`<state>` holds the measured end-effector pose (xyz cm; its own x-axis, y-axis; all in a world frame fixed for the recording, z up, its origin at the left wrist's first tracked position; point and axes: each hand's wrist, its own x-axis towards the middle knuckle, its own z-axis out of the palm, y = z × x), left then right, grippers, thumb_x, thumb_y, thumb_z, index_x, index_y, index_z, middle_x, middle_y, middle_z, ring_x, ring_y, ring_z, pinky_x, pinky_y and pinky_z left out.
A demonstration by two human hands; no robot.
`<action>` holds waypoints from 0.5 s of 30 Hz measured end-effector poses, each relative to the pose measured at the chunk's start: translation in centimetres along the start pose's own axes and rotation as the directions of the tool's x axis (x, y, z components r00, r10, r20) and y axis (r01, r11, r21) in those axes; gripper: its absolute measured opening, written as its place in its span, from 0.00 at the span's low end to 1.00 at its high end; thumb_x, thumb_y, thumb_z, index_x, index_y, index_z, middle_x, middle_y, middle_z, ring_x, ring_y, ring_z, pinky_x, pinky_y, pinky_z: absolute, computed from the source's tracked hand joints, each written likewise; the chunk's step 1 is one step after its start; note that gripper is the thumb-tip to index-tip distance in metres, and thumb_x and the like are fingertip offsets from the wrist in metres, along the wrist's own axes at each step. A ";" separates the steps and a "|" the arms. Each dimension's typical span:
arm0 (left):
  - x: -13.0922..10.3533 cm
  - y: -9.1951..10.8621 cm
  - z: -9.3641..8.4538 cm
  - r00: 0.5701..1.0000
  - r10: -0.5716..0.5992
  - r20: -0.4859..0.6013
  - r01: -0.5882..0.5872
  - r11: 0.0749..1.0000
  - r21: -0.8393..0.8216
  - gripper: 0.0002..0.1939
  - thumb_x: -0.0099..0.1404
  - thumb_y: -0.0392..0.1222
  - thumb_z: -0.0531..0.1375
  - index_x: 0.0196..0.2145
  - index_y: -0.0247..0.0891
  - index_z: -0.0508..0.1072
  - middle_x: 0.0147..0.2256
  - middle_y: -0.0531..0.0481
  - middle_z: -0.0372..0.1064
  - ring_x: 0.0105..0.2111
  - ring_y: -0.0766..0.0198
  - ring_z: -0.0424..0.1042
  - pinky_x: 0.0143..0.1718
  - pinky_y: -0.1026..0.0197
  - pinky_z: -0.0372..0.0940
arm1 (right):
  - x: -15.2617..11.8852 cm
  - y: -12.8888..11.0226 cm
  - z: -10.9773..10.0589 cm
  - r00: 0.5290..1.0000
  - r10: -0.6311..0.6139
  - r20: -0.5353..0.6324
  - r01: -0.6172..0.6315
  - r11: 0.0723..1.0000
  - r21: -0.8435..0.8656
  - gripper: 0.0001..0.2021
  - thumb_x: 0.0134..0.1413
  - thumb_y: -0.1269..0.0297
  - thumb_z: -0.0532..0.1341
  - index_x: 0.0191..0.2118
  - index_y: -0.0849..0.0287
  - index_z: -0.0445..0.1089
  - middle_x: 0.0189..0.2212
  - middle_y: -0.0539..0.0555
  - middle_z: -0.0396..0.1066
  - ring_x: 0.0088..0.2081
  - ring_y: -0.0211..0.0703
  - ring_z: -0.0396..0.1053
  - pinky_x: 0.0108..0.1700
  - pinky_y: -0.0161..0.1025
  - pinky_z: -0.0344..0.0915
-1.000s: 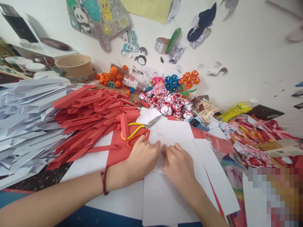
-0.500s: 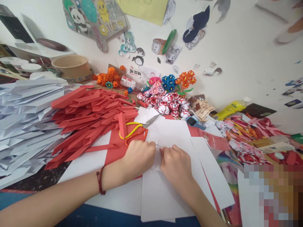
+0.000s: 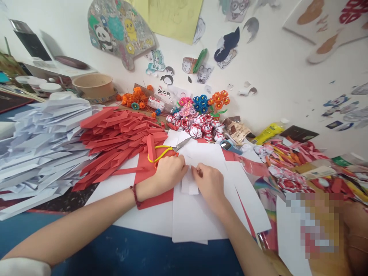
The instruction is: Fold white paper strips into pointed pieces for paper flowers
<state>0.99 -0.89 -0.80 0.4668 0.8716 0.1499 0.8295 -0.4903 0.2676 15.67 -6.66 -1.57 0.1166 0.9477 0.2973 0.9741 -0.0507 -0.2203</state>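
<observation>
Though long, folded red-paper strips (image 3: 120, 134) lay at ten o'clock, both hands (image 3: 170, 171) (image 3: 212, 183) pinched a small, seemingly unfinished white-paper slip (image 3: 189, 187).

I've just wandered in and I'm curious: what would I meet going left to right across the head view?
White folded strips, red folded strips, left hand, small white paper, right hand, blue watch, yellow bottle.
</observation>
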 end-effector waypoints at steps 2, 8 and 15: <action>0.1 -0.2 -0.1 1.000 -0.010 -0.003 0.010 0.997 -0.074 0.12 0.66 0.48 0.53 0.34 0.38 0.71 0.28 0.47 0.73 0.30 0.56 0.72 0.23 0.62 0.50 | 0.3 0.1 0.0 1.000 0.023 -0.002 -0.023 0.988 0.152 0.09 0.58 0.58 0.57 0.31 0.56 0.70 0.24 0.49 0.69 0.24 0.37 0.62 0.27 0.35 0.49; 0.5 -0.5 -0.4 0.993 0.060 -0.103 -0.081 0.972 -0.219 0.10 0.67 0.47 0.53 0.36 0.39 0.71 0.28 0.49 0.72 0.31 0.58 0.72 0.26 0.63 0.52 | 1.6 1.6 -0.2 0.998 -0.022 0.062 -0.018 0.814 0.580 0.11 0.55 0.55 0.60 0.31 0.58 0.71 0.28 0.51 0.70 0.28 0.38 0.63 0.32 0.35 0.58; 0.2 -0.6 -0.2 0.972 0.177 -0.158 -0.227 0.884 -0.408 0.07 0.66 0.43 0.54 0.34 0.39 0.68 0.27 0.52 0.69 0.27 0.64 0.67 0.27 0.65 0.54 | 1.7 2.0 -0.9 0.994 -0.012 0.110 -0.074 0.664 0.744 0.15 0.50 0.57 0.63 0.21 0.60 0.63 0.19 0.46 0.59 0.24 0.35 0.56 0.27 0.34 0.53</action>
<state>0.54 -0.43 -0.73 0.5520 0.7600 0.3431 0.5022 -0.6314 0.5909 18.01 -5.44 -0.69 0.0829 0.9772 0.1957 0.4941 0.1303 -0.8596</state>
